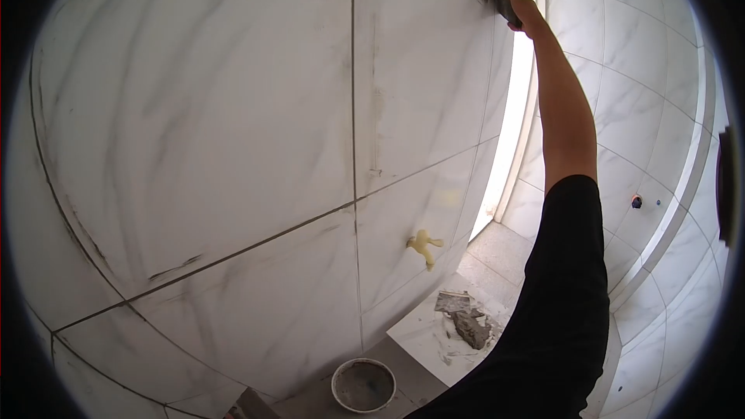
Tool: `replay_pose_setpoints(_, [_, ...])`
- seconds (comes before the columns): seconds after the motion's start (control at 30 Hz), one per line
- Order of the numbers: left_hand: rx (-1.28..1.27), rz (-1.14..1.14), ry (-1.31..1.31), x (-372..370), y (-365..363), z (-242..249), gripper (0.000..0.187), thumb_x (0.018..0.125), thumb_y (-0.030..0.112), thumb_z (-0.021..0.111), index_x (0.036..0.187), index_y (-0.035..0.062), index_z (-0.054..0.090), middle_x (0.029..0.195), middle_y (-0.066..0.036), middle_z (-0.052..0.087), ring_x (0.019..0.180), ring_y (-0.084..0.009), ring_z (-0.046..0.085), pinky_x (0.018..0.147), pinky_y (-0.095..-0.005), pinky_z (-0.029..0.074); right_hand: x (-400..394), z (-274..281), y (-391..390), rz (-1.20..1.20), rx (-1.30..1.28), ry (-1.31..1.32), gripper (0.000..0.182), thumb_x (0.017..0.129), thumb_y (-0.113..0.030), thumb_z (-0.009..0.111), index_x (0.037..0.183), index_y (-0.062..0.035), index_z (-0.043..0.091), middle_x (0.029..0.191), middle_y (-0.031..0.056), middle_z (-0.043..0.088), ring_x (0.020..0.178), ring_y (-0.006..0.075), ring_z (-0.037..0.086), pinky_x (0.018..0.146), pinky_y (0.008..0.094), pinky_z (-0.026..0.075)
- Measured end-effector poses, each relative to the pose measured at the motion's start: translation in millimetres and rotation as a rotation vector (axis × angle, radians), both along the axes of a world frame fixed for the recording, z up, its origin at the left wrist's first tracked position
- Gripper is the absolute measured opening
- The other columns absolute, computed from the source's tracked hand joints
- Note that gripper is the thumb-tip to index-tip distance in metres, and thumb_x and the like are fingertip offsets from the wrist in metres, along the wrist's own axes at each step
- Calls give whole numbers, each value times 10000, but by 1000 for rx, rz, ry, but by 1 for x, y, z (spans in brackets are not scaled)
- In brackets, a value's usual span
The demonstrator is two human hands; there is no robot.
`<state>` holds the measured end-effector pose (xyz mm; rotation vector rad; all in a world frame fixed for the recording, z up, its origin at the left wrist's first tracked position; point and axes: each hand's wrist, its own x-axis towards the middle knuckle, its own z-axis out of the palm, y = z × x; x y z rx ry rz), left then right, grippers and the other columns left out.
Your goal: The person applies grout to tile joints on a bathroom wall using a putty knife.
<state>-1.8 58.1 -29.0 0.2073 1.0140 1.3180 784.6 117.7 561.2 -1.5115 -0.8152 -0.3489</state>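
My right hand point(528, 15) reaches high to the upper right, fingers closed around the dark handle of a putty knife point(506, 5). The knife's blade is at the marbled tile wall point(256, 109), near a grout line and the bright opening's edge. Whether the blade presses on the tile is hard to tell. My left hand is not clearly visible. A brown, flat-sided thing point(253, 405) pokes in at the bottom edge; what holds it, if anything, is cut off.
A yellow tap point(424, 247) sticks out of the wall. Below stand a round bucket point(364, 362) with grey contents and a white tile point(419, 341) bearing grey mortar point(469, 329) and a flat metal blade point(453, 301). Another tiled wall point(644, 109) rises at right.
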Motion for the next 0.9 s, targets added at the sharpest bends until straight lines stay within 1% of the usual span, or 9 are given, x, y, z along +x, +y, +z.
replay_pose_setpoints(0.13, [12, 1, 142, -4, -11, 3, 420, 1038, 279, 461, 1285, -56, 515, 1161, -156, 581, 1024, -291, 563, 851, -431, 485, -66, 21, 6, 44, -57, 33, 426, 870, -517, 639, 968, -104, 615, 811, 45, 602, 743, 173, 579, 580, 329, 516])
replay_pose_setpoints(0.23, [260, -228, 654, -6, -10, 0, 398, 1031, 256, 484, 1285, -50, 512, 1171, -160, 576, 1036, -286, 558, 861, -424, 486, -140, 20, -1, 159, -69, -81, 430, 913, -447, 627, 1103, -62, 590, 915, 113, 591, 794, 218, 569, 642, 380, 530])
replay_pose_setpoints(0.27, [148, -146, 305, -10, 5, -16, 399, 1027, 255, 495, 1287, -47, 510, 1181, -162, 577, 1046, -289, 557, 872, -425, 484, -171, 21, -5, 193, -117, -73, 423, 948, -395, 611, 1153, -33, 531, 1034, 186, 581, 880, 286, 581, 674, 454, 550])
replay_pose_setpoints(0.3, [37, -56, -39, -11, 14, -21, 400, 1024, 254, 506, 1290, -45, 509, 1191, -164, 577, 1055, -292, 557, 884, -426, 482, -201, 11, -12, 119, -52, -74, 367, 956, -386, 596, 992, -21, 583, 811, 127, 555, 701, 243, 539, 587, 424, 509])
replay_pose_setpoints(0.43, [94, -109, -129, -5, 17, -14, 411, 1027, 256, 498, 1294, -56, 505, 1222, -173, 570, 1078, -309, 556, 903, -453, 480, -163, 11, -35, -40, -65, -273, 382, 976, -397, 552, 840, -43, 598, 678, 20, 504, 586, 178, 474, 539, 366, 428])
replay_pose_setpoints(0.57, [78, -66, -124, -9, 12, -19, 419, 1034, 260, 480, 1302, -61, 497, 1243, -180, 559, 1089, -323, 554, 908, -473, 476, -90, -20, -3, -58, 207, -508, 574, 896, -493, 645, 1331, -121, 611, 846, 39, 632, 733, 93, 538, 671, 256, 482])
replay_pose_setpoints(0.73, [67, -21, -28, -7, -2, -11, 435, 1037, 261, 470, 1310, -77, 488, 1255, -187, 556, 1096, -326, 552, 909, -466, 475, -95, -69, 40, -310, 29, -724, 598, 880, -451, 680, 1355, -100, 585, 884, 70, 711, 726, 178, 602, 762, 289, 499])
replay_pose_setpoints(0.83, [15, 37, -65, -13, 0, -16, 430, 1038, 237, 462, 1314, -92, 480, 1247, -191, 558, 1091, -324, 553, 909, -454, 475, -110, -60, -22, 94, -208, -365, 460, 871, -453, 665, 1135, -80, 715, 709, 7, 571, 612, 89, 549, 558, 246, 483])
replay_pose_setpoints(0.9, [-50, 48, -30, -11, 0, -5, 429, 1033, 239, 471, 1320, -80, 488, 1233, -176, 562, 1077, -311, 553, 910, -447, 475, -82, -36, -31, 24, -149, -177, 423, 871, -497, 635, 944, -82, 672, 760, 22, 580, 632, 114, 546, 549, 264, 491])
